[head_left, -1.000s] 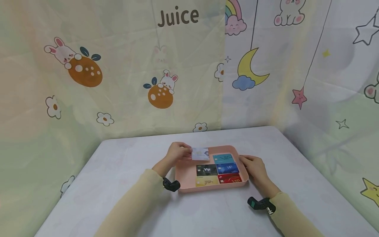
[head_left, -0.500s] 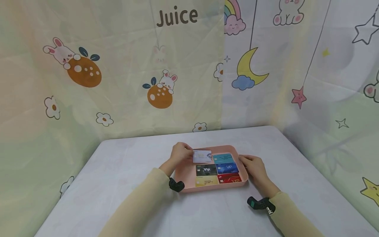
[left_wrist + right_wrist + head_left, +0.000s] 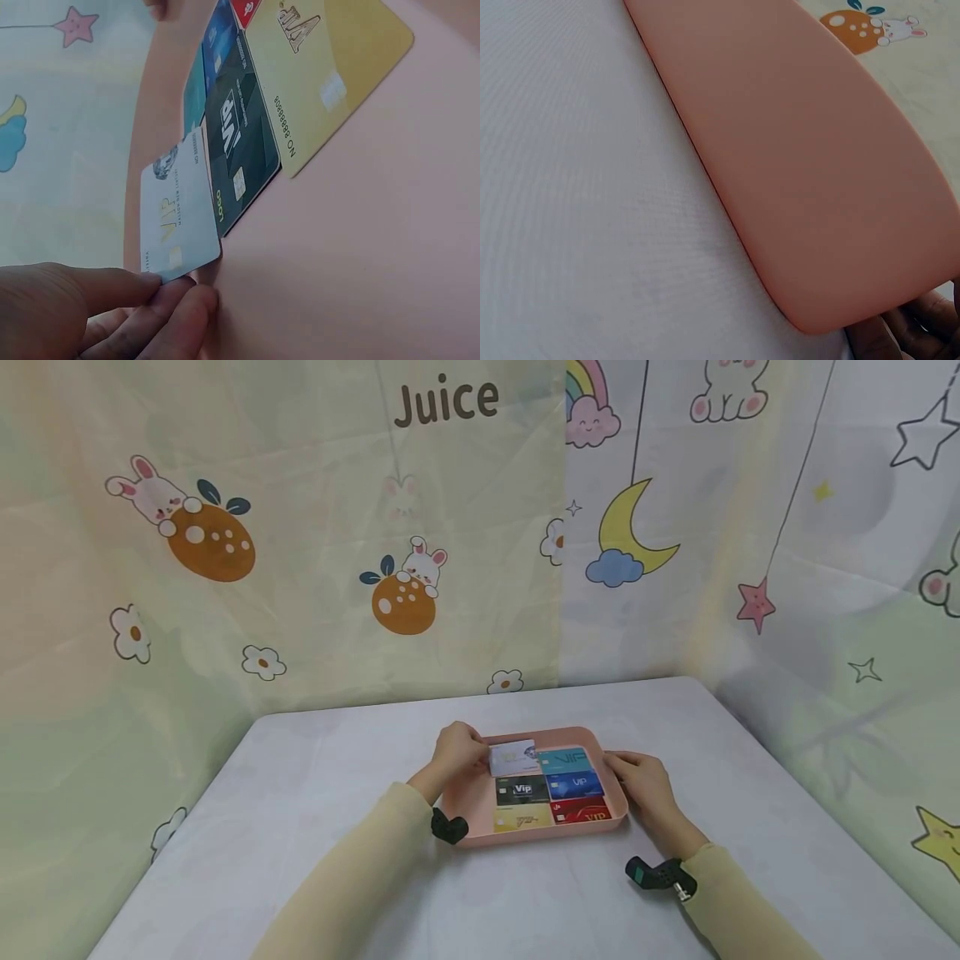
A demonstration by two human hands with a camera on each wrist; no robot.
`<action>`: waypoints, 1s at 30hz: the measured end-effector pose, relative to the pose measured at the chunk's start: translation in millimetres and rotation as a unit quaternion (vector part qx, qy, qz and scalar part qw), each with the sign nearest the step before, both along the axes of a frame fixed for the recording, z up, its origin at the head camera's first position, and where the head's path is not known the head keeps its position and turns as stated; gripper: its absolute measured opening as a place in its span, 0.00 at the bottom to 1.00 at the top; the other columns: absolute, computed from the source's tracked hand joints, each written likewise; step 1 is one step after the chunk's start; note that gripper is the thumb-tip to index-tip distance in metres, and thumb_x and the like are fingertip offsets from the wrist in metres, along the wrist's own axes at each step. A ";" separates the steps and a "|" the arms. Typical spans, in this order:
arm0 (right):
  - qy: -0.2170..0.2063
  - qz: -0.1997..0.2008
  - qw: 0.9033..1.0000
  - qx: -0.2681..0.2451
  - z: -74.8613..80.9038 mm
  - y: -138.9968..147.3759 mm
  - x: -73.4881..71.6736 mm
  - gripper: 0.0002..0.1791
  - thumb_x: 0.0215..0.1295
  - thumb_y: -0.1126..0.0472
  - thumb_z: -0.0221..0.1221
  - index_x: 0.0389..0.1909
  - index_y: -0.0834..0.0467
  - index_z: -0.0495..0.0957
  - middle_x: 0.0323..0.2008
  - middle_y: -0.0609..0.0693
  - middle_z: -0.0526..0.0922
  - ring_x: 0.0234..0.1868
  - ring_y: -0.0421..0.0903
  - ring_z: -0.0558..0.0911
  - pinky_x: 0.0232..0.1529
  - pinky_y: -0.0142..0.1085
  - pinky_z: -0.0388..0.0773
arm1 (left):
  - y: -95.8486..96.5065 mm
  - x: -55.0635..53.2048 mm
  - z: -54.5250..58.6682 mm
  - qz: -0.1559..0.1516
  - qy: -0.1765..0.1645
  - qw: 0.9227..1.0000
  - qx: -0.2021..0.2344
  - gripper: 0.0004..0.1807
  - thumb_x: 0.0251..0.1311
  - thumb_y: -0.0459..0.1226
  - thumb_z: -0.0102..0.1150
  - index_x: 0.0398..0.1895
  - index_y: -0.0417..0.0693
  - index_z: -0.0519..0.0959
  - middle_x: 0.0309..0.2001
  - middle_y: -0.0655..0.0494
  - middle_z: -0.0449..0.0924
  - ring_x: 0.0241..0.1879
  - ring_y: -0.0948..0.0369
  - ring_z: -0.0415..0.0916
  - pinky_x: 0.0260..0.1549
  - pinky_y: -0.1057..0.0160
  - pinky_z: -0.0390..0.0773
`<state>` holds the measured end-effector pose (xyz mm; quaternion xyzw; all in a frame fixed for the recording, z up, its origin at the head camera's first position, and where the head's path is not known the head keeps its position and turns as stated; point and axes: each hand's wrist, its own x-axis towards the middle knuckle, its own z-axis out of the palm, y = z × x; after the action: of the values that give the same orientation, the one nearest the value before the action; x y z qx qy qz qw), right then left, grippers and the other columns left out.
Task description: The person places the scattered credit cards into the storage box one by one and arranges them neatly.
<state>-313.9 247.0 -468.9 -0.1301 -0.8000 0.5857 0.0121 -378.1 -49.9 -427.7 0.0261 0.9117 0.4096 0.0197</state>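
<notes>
In my left hand [image 3: 454, 752] I pinch the left edge of a white VIP card [image 3: 184, 206] between thumb and fingers. That card lies at the back of a pink tray [image 3: 467, 806], beside a teal card [image 3: 566, 761] and close behind a black card [image 3: 522, 789]. Towards the front of the tray are a blue card [image 3: 576, 785], a gold card [image 3: 522, 817] and a red card [image 3: 581, 811]. My right hand [image 3: 645, 781] grips the tray's right rim. Only its fingertips [image 3: 874, 341] show in the right wrist view, against the tray's outer wall.
The tray stands on a table with a white cloth [image 3: 337, 760]. Printed curtains [image 3: 315, 527] close off the back and sides. A black wrist camera [image 3: 448, 827] sits at the left wrist, and another black camera [image 3: 654, 874] at the right.
The white card has come down from above the tray's back, slightly to the right, to lie beside the teal card. My left hand moved with it; the right hand stayed at the rim.
</notes>
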 end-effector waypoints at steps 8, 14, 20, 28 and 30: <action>0.002 0.000 1.000 -0.007 -0.4 0.8 0.7 0.32 0.78 0.48 0.54 0.70 0.67 0.71 0.68 0.68 0.74 0.67 0.61 0.76 0.66 0.48 0.75 | 0.8 -2.8 -1.6 0.002 -0.022 1.000 0.009 0.05 0.63 0.31 0.66 0.34 0.36 0.85 0.25 0.49 0.84 0.18 0.60 0.82 0.19 0.70 0.80; 0.005 0.002 1.000 -0.003 0.6 1.9 1.6 0.31 0.78 0.48 0.54 0.70 0.67 0.72 0.68 0.67 0.75 0.66 0.61 0.77 0.65 0.47 0.76 | 1.9 -1.4 -1.5 0.001 -0.021 1.000 0.003 0.06 0.64 0.32 0.66 0.38 0.35 0.86 0.25 0.49 0.84 0.18 0.60 0.81 0.17 0.71 0.77; 0.003 0.002 1.000 0.002 -0.2 1.6 1.9 0.31 0.78 0.48 0.54 0.70 0.67 0.72 0.68 0.67 0.75 0.66 0.61 0.77 0.66 0.48 0.76 | 1.9 1.5 -1.0 -0.002 -0.012 1.000 0.004 0.06 0.62 0.31 0.65 0.37 0.35 0.87 0.24 0.48 0.85 0.20 0.58 0.82 0.19 0.69 0.79; 0.006 0.003 1.000 0.006 0.1 1.5 1.0 0.31 0.78 0.48 0.54 0.70 0.67 0.72 0.68 0.67 0.74 0.67 0.61 0.76 0.67 0.49 0.75 | 6.1 4.4 6.1 -0.045 0.040 0.996 -0.059 0.07 0.62 0.33 0.65 0.40 0.39 0.88 0.33 0.50 0.85 0.28 0.60 0.78 0.27 0.67 0.79; 0.006 0.003 1.000 0.005 0.7 1.5 0.4 0.31 0.78 0.47 0.54 0.70 0.67 0.72 0.68 0.67 0.74 0.67 0.61 0.76 0.67 0.50 0.75 | 7.3 4.0 8.1 -0.052 0.040 0.996 -0.060 0.07 0.62 0.33 0.66 0.40 0.39 0.88 0.33 0.51 0.86 0.27 0.60 0.79 0.27 0.67 0.79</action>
<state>-313.5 248.5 -468.2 -0.1242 -0.8033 0.5823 0.0163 -374.1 -42.6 -419.5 0.0885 0.9321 0.3511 0.0061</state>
